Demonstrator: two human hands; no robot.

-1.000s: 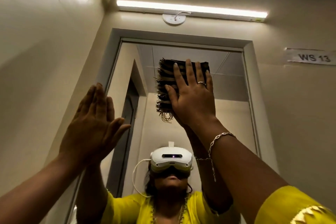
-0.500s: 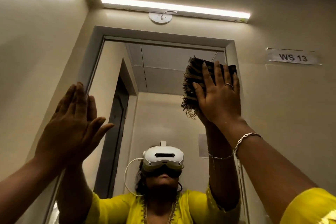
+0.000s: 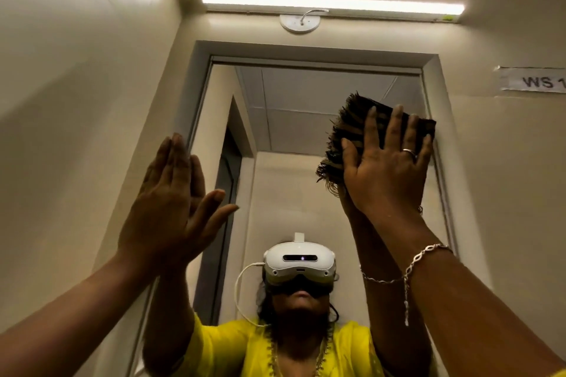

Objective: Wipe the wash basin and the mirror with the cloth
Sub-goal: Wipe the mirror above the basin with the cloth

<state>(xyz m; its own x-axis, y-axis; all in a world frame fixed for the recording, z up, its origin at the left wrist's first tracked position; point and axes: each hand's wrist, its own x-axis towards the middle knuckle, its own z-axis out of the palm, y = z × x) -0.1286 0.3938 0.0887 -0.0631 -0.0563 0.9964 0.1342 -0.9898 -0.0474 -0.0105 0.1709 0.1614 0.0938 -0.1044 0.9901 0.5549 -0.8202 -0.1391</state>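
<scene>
Dark fringed cloth flat against mirror.

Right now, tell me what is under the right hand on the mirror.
The dark fringed cloth is pressed flat under the right hand, near the mirror's right edge. The glass beneath the cloth is covered.
</scene>
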